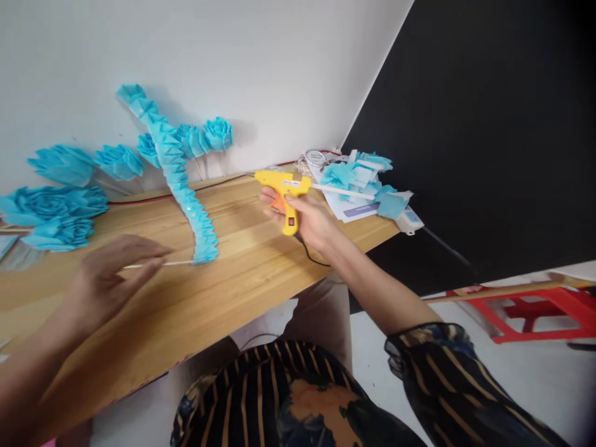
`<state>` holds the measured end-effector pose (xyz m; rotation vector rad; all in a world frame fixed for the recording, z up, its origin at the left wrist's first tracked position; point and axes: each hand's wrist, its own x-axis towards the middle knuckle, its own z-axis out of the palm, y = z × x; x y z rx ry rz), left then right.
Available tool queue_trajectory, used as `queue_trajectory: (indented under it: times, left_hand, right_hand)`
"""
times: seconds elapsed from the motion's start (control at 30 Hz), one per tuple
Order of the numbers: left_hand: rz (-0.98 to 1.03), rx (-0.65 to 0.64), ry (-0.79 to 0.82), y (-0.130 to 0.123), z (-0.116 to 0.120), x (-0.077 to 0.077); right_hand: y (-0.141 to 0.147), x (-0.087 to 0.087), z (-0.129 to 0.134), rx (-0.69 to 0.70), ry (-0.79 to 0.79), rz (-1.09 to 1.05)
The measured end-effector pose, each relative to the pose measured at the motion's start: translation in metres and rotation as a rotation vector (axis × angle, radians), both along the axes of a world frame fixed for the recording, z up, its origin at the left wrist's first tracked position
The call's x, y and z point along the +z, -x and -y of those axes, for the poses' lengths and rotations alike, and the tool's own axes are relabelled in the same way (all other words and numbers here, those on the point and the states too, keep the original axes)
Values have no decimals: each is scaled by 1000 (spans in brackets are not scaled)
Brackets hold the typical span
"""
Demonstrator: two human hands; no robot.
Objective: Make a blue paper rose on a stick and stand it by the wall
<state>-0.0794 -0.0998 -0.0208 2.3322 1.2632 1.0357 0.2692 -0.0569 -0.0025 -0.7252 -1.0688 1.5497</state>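
My right hand is wrapped round the grip of a yellow hot glue gun with an orange trigger. A white glue stick juts from its back end, and its nozzle points left. My left hand pinches a thin pale stick between thumb and fingers, low over the table. The stick's far end meets the bottom of a long strip of pleated blue paper. That strip runs from the tabletop up toward the wall, between my two hands.
Several blue paper flowers lie on the left and along the wall on the wooden table. Blue paper scraps and printed sheets pile at the right end, beside a white power strip. A red stool stands on the floor.
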Motion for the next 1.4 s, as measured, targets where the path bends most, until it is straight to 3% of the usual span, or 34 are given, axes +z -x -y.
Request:
queue_trajectory:
  times: [0.13,0.2,0.3,0.4,0.5,0.67,0.8,0.97,1.07,1.13,1.23,1.33,1.4]
  left_hand:
    - [88,-177,286,-63,6,18]
    - [161,-228,415,-86,0,15]
    - [443,-324,570,-107,-10,-1]
    - [614,-334,678,-117,-12,-18]
    - [650,-309,770,-116,-9,-28]
    - [647,-283,769,-108,-4,-32]
    - [686,-258,735,-107,0,-28]
    - [867,-200,624,-104,4,-20]
    - [919,-179,591,-99,4,-18]
    - [919,-144,588,-96,1,-16]
    - [922,-64,561,-93,-6,-11]
    - [953,-25,544,-94,-10,-6]
    - [934,-30,554,-96,-9,-5]
  right_hand:
    - [49,9,1,116,-79,-39]
    - [66,8,6,153,-97,-59]
    - [79,-4,13,189,-99,-56]
    - [81,-17,18,185,-79,-20]
    - [83,-27,22,188,-37,19]
    - [92,-31,25,243,-46,21]
    - [90,-32,33,201,-50,134]
    - [49,-33,77,134,-74,430]
    - [8,-33,116,337,-45,725]
    - [-24,-41,141,354,0,875]
    - [-85,-74,172,198,4,1120]
    - [-151,-130,200,-169,70,1265]
    - [-188,-166,216,-376,9,1435]
